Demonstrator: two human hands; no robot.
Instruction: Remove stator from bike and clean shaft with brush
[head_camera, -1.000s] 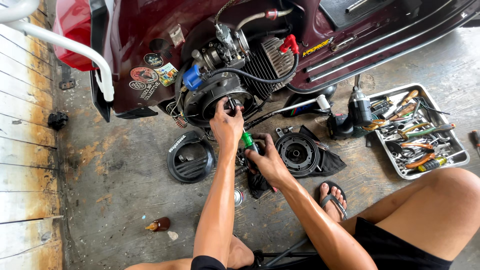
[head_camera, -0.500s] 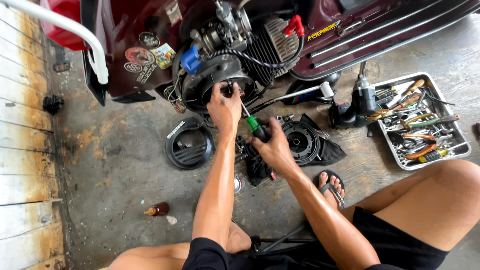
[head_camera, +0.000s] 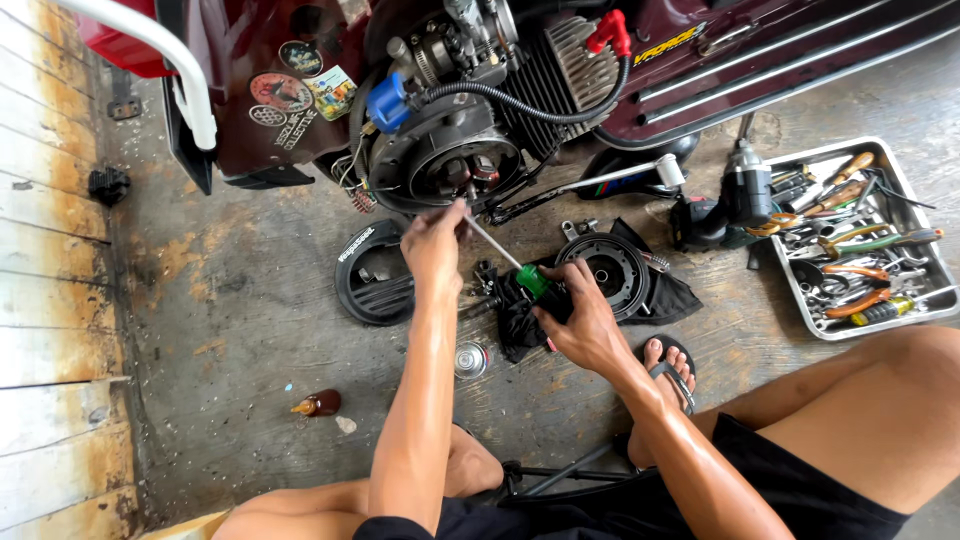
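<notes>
My right hand (head_camera: 580, 322) grips the green and black handle of a screwdriver (head_camera: 527, 277). Its metal shaft runs up and left toward the round stator plate (head_camera: 450, 165) on the engine of a dark red scooter (head_camera: 300, 60). My left hand (head_camera: 435, 245) is pinched around the shaft near its tip, just below the stator. I sit on the concrete floor with my legs spread to either side.
A black fan cover (head_camera: 372, 272) lies left of my left hand. A black flywheel (head_camera: 606, 268) rests on a dark cloth. A metal tray (head_camera: 905, 318) of hand tools stands at right, a cordless driver (head_camera: 735, 200) beside it. A small brown bottle (head_camera: 318, 403) and a spray can (head_camera: 470, 360) lie on the floor.
Both hands have drawn back down from the engine. The screwdriver tip has pulled away from the stator centre, and the view has shifted closer to the scooter.
</notes>
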